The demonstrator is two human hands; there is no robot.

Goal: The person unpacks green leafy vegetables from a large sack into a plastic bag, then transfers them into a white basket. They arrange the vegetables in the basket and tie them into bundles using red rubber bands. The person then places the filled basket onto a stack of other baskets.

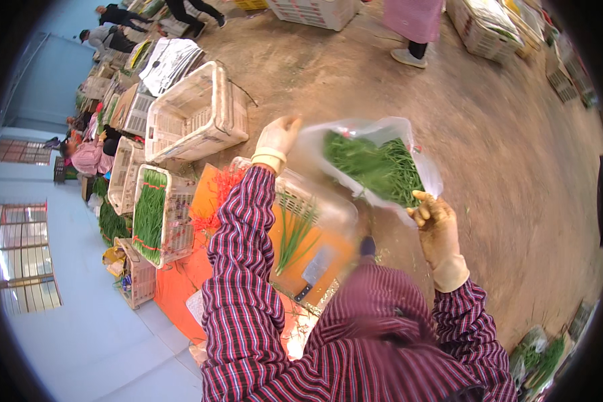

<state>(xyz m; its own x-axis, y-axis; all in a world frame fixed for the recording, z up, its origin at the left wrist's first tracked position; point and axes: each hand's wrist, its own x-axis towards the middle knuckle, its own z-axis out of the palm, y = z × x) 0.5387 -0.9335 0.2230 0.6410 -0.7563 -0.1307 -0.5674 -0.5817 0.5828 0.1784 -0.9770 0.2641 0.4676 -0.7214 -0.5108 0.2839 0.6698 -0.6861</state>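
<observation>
A clear plastic bag (334, 177) of cut green stalks and leaves (376, 168) spreads open in front of me, partly blurred. My left hand (280, 133), in a cream rubber glove, pinches its left edge. At the bag's near right corner, my right hand (438, 221) grips the plastic with stained gloved fingers. Under my left arm is an orange board (294, 279). Loose green stalks (294, 231) and a cleaver (317, 265) with a black handle lie on that board. A pale plastic crate (339, 203) stands just beyond it, blurred.
Red ties (228, 183) lie in a heap left of my forearm. A crate of bundled green stalks (150, 216) and a large crate (201, 115) stand farther left. A person in a pink apron (412, 22) stands ahead on the brown floor (507, 166); other people are at far left.
</observation>
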